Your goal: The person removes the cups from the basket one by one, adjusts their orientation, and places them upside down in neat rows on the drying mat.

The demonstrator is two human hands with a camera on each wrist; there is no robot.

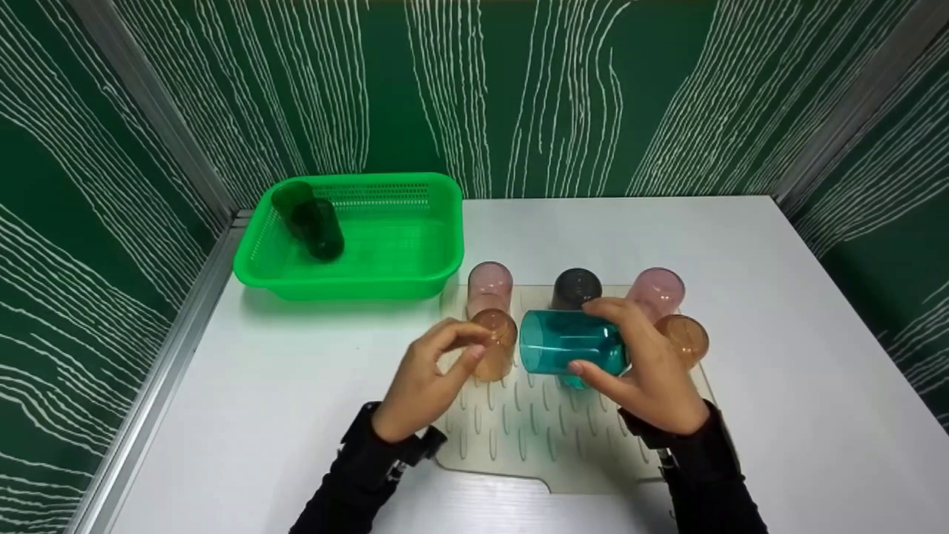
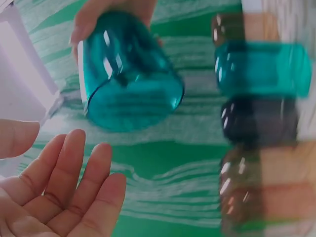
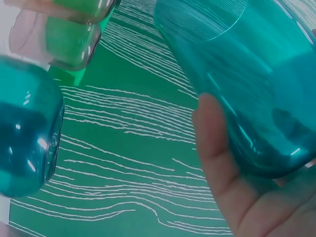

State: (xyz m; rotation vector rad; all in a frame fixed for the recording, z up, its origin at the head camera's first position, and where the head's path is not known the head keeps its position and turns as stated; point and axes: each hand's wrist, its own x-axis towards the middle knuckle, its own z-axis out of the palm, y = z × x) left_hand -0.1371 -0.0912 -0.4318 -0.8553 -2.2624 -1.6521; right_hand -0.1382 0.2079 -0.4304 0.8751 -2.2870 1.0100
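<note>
Left hand [image 1: 426, 378]: raised, fingers parted from thumb. Right hand [image 1: 656, 378]: grips one teal cup [image 1: 560, 343], sideways above the mat [image 1: 511, 452]. On the mat, inverted: second teal cup [image 3: 29, 128], two orange cups [image 1: 500, 362], black cup [image 1: 577, 288], two pink cups [image 1: 489, 284]. Beyond, left: basket [image 1: 356, 288] holding two dark cups [image 1: 326, 231].

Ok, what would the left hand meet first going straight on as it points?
The left hand would likely meet the teal cup held in the right hand first, though depth against the nearest amber cup is unclear.
</note>
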